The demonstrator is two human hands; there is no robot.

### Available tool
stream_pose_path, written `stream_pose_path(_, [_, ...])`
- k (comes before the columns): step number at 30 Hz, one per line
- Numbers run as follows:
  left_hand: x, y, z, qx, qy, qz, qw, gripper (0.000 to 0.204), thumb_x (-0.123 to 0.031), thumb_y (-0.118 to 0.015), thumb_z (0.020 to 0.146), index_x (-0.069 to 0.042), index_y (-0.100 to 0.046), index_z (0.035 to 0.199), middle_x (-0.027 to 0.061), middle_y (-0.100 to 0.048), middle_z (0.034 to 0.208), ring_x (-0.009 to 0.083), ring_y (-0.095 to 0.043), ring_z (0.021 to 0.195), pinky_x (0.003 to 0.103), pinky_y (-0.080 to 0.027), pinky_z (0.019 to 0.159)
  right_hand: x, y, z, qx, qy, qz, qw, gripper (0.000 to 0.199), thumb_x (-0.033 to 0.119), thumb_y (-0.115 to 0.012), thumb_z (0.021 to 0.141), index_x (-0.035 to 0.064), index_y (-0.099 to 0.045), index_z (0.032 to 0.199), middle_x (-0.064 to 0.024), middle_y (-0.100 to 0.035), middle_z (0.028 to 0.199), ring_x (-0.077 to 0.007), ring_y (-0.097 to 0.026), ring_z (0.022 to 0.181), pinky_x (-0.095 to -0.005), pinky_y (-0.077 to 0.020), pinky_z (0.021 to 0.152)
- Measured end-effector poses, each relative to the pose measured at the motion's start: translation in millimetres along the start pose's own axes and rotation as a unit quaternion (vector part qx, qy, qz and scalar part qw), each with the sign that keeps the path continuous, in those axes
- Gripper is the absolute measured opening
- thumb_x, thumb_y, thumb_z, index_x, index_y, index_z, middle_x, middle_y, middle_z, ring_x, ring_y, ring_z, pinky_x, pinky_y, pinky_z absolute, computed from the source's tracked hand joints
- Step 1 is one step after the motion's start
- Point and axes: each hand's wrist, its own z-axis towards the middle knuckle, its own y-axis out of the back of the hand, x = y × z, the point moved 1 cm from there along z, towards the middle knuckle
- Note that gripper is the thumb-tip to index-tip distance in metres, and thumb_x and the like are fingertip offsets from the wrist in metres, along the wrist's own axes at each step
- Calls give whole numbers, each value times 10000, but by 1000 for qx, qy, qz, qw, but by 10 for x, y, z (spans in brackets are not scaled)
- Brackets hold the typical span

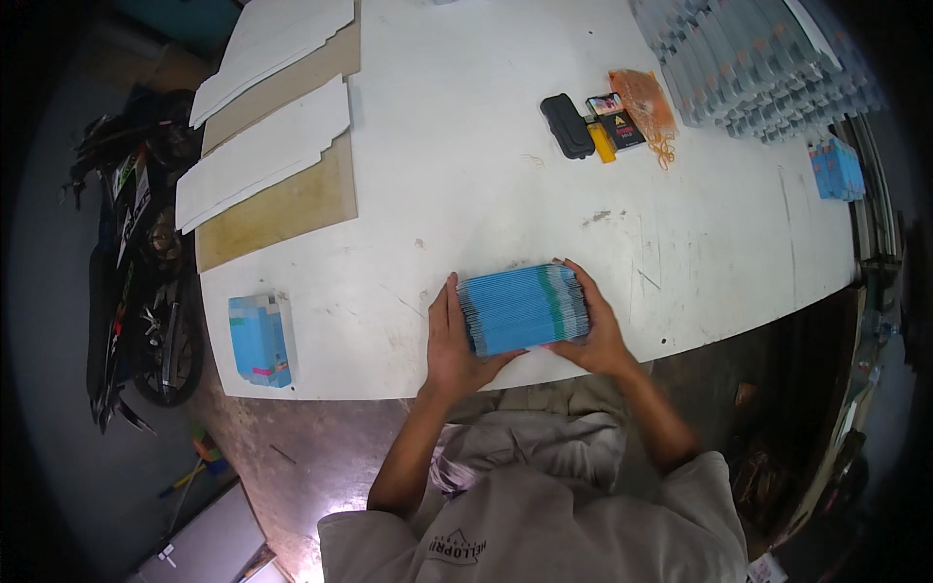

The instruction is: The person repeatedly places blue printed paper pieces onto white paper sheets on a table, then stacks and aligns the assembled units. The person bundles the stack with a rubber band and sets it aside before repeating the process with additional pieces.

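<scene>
A thick stack of flat blue cartons [523,307] stands on edge near the front of the white table [466,165]. My left hand [453,342] presses flat against the stack's left end, fingers pointing away from me. On the stack's right end sits my right hand [595,330], fingers curled over its far corner. Both hands squeeze the stack between them.
A smaller blue carton bundle [259,340] lies at the table's front left corner. White and brown boards [270,160] lie at the back left. A black case [567,125], a yellow lighter [602,142], a small box, rubber bands, fanned grey cartons [758,63] and another blue bundle [837,169] sit at the back right. A motorcycle [141,253] stands left.
</scene>
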Motion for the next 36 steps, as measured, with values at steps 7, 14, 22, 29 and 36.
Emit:
stream_pose_path(7, [-42, 173, 88, 44, -52, 58, 996, 1552, -546, -967, 659, 124, 53, 1618, 392, -155, 1661, 554, -248, 1531, 667, -204, 1246, 158, 46, -26, 68, 1, -96, 993, 1341, -8, -870, 714, 66, 44, 1693, -206, -118, 1763, -350, -174, 1626, -444, -233, 1307])
stream_pose_path(14, [-9, 125, -43, 27, -85, 93, 992, 1577, -576, -963, 646, 147, 57, 1606, 419, -202, 1626, 564, -269, 1518, 721, -126, 1236, 147, -46, -86, 40, -2, -206, 978, 1248, 39, -893, 701, 56, -109, 1673, -219, -312, 1682, -394, -354, 1544, -544, -185, 1316])
stream_pose_path(22, [44, 110, 6, 29, -2, 57, 998, 1631, -547, -1033, 518, 71, -15, 1632, 368, -267, 1581, 550, -257, 1498, 664, -248, 1225, 251, 111, 88, 95, 16, -213, 972, 995, 58, -936, 625, 99, -473, 1505, -167, -601, 1356, -393, -563, 1277, -507, -391, 1194])
stream_pose_path(29, [-46, 116, 28, -44, -46, 50, 997, 1449, -494, -1069, 461, 23, -265, 1550, 305, -301, 1524, 498, -332, 1441, 596, -390, 1165, 114, 146, 83, 82, 54, -185, 978, 938, 74, -938, 642, 92, -498, 1470, -162, -507, 1477, -382, -544, 1306, -467, -453, 1123])
stream_pose_path(36, [15, 104, 57, 38, -1, 4, 999, 1682, -534, -1055, 460, 96, -20, 1627, 300, -391, 1474, 463, -424, 1380, 591, -367, 1168, 215, 134, 33, 107, 9, -174, 979, 1050, 91, -944, 629, 105, -400, 1527, -170, -482, 1491, -411, -474, 1383, -490, -408, 1170])
